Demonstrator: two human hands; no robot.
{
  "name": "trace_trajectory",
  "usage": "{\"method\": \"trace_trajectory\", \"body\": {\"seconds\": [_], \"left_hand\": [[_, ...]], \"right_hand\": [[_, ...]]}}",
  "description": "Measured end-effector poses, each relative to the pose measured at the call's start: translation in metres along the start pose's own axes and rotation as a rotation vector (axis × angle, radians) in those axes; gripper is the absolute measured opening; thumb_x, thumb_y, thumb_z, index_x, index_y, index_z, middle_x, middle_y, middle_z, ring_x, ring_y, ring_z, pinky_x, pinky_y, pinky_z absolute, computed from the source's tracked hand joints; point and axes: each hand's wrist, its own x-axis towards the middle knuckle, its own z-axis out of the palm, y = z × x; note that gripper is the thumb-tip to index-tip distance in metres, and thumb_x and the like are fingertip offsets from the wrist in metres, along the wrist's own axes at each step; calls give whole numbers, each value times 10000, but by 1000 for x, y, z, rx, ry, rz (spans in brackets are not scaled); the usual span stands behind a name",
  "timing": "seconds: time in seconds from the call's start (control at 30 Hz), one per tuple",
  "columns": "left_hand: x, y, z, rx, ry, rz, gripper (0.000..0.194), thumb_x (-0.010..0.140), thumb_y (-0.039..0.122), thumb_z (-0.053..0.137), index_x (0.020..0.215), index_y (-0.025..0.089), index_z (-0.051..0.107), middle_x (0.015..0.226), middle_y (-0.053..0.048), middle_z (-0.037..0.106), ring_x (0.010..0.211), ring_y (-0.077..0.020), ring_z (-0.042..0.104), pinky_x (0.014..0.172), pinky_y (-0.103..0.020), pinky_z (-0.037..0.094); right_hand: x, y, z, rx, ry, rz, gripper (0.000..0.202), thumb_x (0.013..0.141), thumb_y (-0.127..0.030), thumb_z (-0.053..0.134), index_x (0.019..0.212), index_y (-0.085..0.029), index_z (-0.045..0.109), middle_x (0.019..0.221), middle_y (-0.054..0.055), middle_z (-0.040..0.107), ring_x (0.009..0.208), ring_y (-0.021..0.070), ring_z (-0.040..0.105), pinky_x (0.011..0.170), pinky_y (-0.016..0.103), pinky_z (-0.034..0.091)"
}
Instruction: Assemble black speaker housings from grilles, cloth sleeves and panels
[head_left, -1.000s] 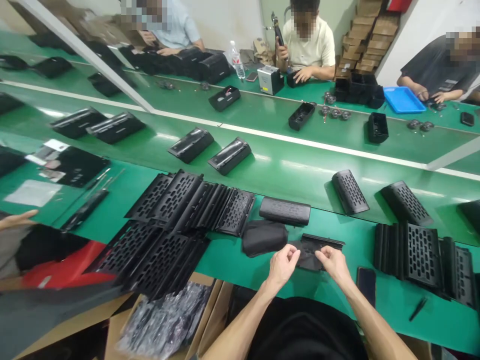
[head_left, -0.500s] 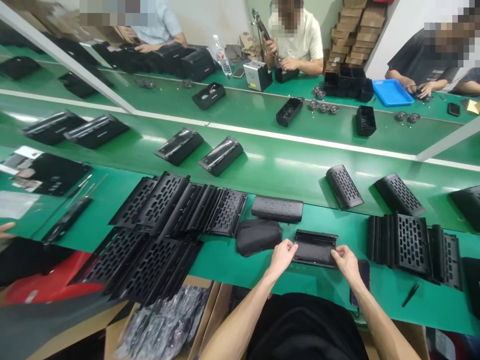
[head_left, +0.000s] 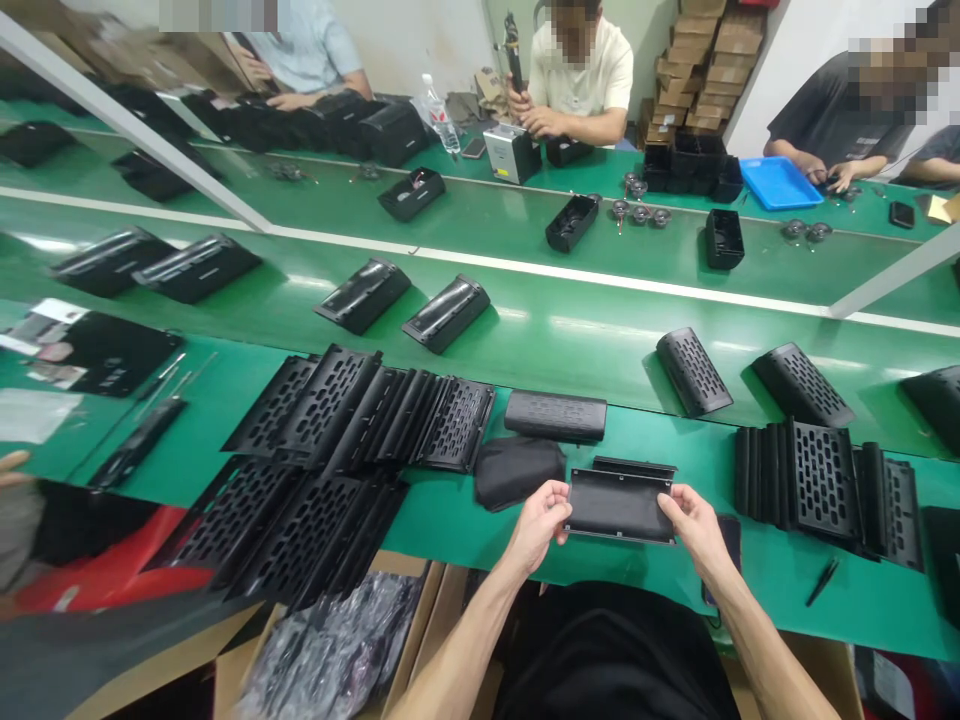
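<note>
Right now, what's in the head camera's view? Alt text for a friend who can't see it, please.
A person's left hand and right hand hold a black panel by its two ends at a green table. Grilles are piled on either side. Farther off, black cases rest on a green strip, and people work beyond it.

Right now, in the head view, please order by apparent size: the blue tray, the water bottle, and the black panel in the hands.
1. Black panel
2. Blue tray
3. Water bottle
The panel is nearer the camera, so true sizes are unsure.
</note>
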Motion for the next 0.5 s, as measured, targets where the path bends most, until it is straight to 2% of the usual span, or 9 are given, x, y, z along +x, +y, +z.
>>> {"method": "trace_trajectory", "body": {"seconds": [0.33,0.43,0.5], "left_hand": [[-26,14,-1,-152,8,2,348,711,396,750,939,191,585,743,63,507,498,-43,397,416,-165,352],[-30,15,-3,-175,4,15,366,711,407,765,945,191,585,764,57,522,512,-46,425,415,-164,355],[-33,16,-4,-175,-1,30,379,714,416,775,953,189,588,771,57,521,517,-46,432,416,-164,365]], "right_hand": [[-17,-20,-1,97,-48,-21,484,728,-667,760,820,-210,628,686,-21,565,563,124,393,526,261,315],[-22,-23,-1,94,-42,-31,487,735,-666,763,834,-208,631,707,-15,581,569,122,403,532,261,328],[-25,-26,0,97,-38,-42,491,715,-651,796,865,-211,637,748,0,622,603,138,467,557,267,377]]}}
